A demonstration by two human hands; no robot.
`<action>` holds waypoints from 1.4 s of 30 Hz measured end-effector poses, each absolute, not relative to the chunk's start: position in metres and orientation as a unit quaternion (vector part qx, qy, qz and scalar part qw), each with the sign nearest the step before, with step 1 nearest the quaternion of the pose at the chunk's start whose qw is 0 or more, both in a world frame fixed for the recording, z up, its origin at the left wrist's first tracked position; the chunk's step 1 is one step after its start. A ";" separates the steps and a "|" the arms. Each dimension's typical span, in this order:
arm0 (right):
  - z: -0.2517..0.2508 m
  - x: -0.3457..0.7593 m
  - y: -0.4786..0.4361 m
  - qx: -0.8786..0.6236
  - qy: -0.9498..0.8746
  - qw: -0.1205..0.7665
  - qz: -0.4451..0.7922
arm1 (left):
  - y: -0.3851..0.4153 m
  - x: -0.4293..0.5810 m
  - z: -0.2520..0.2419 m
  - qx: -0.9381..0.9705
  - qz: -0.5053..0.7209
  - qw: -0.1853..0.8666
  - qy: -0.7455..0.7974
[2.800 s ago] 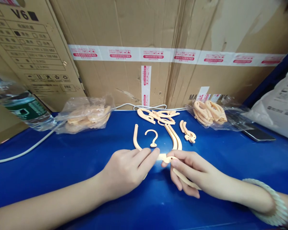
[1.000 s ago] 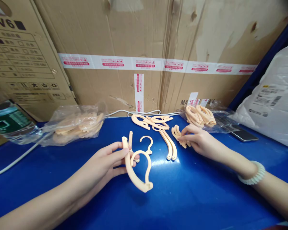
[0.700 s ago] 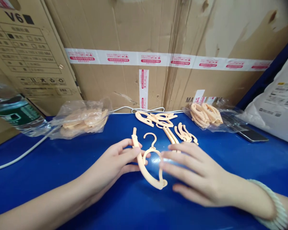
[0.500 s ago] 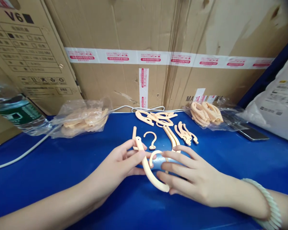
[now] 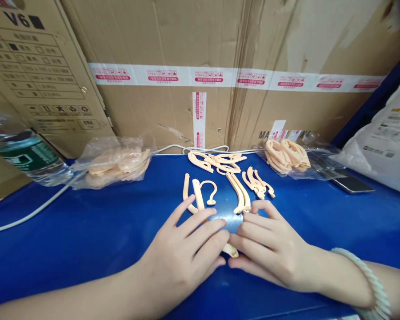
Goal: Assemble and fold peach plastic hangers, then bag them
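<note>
1. My left hand (image 5: 186, 255) lies palm down near the middle of the blue bench (image 5: 86, 231), towards its front edge. The fingers are spread and nearly straight, and it grips nothing.
2. Under its fingers lies a curved peach plastic arm (image 5: 198, 196). The upper end sticks out past my fingertips towards the back edge, and the lower tip shows between my two hands.
3. My right hand (image 5: 268, 249) rests palm down just beside the left, with the fingertips of both almost touching. Its fingers are loosely bent. The thumb is hidden, so I cannot tell whether it grips the arm's lower tip.
4. A pale beaded bracelet (image 5: 370, 284) is on my right wrist.
5. Just beyond my left fingertips, a small peach hook (image 5: 210, 191) lies beside the arm, and a second curved strip (image 5: 186, 193) lies on the arm's other side.
6. Beyond my right hand lie a pair of curved arms (image 5: 240, 198) side by side and a cluster of small clips (image 5: 258, 183).
7. At the back edge are a loose pile of peach parts (image 5: 216, 162), a clear bag of parts to the left (image 5: 115, 162) and another to the right (image 5: 288, 155).
8. Near the back left corner is a water bottle (image 5: 26, 153), with a white cable (image 5: 26, 213) running past it.
9. Towards the right edge lies a dark phone (image 5: 353, 183).
10. Taped cardboard boxes (image 5: 220, 44) stand behind the bench.
</note>
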State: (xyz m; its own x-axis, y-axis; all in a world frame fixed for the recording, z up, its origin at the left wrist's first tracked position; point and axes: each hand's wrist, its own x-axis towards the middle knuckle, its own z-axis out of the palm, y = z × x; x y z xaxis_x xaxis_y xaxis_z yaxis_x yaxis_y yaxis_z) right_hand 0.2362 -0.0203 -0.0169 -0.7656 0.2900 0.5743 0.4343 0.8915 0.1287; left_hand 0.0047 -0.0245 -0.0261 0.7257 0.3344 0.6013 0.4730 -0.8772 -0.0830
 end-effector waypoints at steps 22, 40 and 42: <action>-0.020 0.237 -0.021 -0.244 -0.903 0.352 0.049 | -0.024 0.007 -0.017 -0.928 -0.287 0.153 -0.182; -0.024 0.245 -0.004 -0.297 -0.870 0.371 0.131 | 0.040 -0.051 -0.004 -0.949 -0.152 -0.102 -0.258; -0.026 0.245 -0.003 -0.301 -0.873 0.359 0.131 | 0.038 -0.051 -0.005 -0.945 -0.165 -0.123 -0.253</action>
State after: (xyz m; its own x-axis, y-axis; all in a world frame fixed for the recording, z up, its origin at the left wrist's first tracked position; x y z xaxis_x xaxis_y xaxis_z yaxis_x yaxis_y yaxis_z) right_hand 0.2448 -0.0027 -0.0261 -0.5601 0.6207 0.5487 0.4321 0.7839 -0.4458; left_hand -0.0506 0.0375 -0.0052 0.8176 0.5185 0.2502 0.4369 -0.8418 0.3169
